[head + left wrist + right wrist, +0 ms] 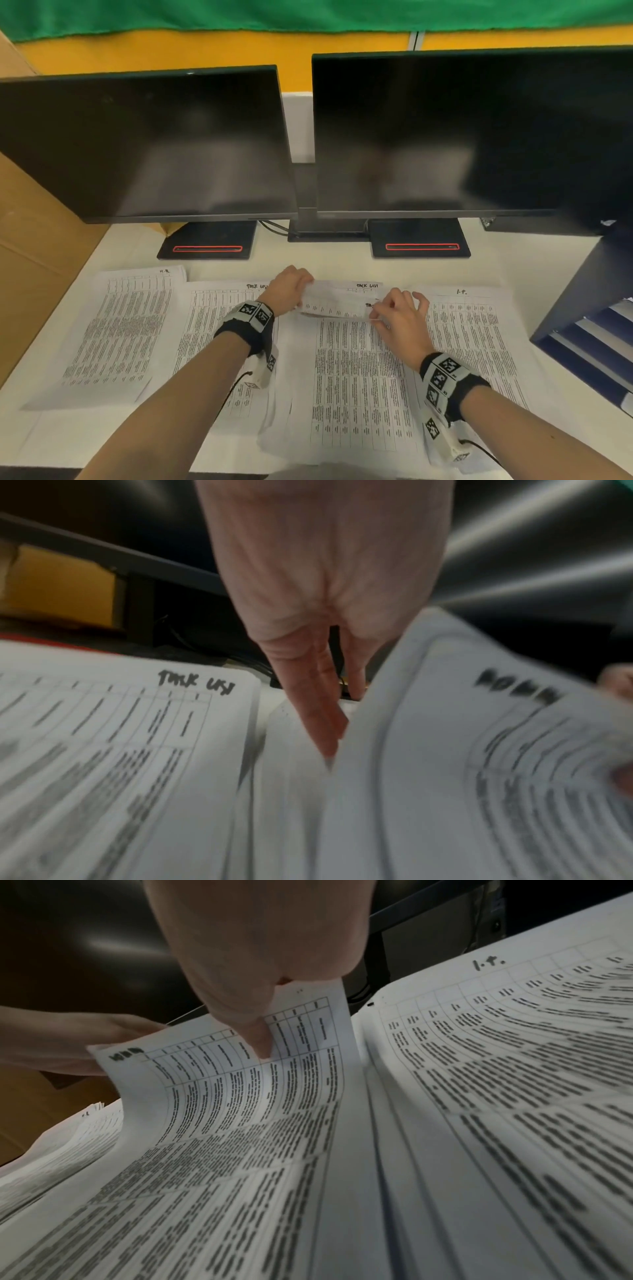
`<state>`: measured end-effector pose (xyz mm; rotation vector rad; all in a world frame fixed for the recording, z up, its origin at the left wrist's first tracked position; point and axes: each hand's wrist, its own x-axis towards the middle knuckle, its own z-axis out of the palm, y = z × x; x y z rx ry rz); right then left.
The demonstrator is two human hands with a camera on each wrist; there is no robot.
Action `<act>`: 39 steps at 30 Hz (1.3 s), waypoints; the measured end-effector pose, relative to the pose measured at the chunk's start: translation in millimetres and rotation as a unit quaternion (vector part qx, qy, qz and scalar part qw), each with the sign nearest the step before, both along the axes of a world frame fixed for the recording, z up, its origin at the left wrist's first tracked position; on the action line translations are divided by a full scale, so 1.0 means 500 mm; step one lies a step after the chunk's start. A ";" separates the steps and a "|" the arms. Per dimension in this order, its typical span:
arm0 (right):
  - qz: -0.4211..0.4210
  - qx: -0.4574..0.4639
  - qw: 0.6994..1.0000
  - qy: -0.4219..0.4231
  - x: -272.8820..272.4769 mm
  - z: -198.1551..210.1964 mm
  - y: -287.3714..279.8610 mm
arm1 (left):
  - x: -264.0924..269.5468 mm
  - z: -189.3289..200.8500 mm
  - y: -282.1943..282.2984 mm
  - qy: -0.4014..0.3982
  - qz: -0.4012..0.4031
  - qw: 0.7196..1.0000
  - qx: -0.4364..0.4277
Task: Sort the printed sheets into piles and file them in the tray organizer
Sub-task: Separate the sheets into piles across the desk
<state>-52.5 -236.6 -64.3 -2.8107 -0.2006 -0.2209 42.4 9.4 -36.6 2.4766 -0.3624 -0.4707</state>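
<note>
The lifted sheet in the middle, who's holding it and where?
Both hands hold the lifted sheet by its top edge: left hand at the left corner, right hand at the right.

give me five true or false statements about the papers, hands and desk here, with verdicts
1. Both hands hold the far edge of the same sheet: the left hand and right hand lift the top sheet of the middle pile. True.
2. Both monitors show a spreadsheet. False: the left monitor and right monitor are dark.
3. The far right pile is marked "I.T." by hand. True.
4. The tray organizer stands at the left of the desk. False: it is at the right edge.
5. The lifted sheet is blank. False: a printed table covers it.
</note>
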 end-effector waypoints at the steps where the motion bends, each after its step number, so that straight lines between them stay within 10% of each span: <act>1: 0.002 0.007 1.000 -0.001 -0.003 -0.001 -0.002 | 0.003 -0.004 0.001 -0.012 -0.023 0.999 0.038; 11: -0.002 0.027 0.999 0.023 -0.001 -0.001 -0.008 | -0.008 0.020 -0.015 -0.104 -0.081 0.986 0.105; 24: -0.003 0.037 0.998 0.056 -0.004 0.023 -0.017 | -0.044 0.049 -0.012 0.261 0.024 0.964 -0.055; 29: -0.010 0.037 0.997 0.069 0.005 0.034 -0.020 | -0.044 0.091 -0.009 0.285 0.103 0.924 -0.231; 36: 0.003 0.031 0.996 0.083 0.017 0.034 -0.009 | -0.012 0.085 0.120 0.327 0.260 0.871 -0.260; 39: 0.007 0.022 0.996 0.092 0.020 0.032 -0.001 | 0.003 0.041 0.203 0.289 0.290 0.895 -0.176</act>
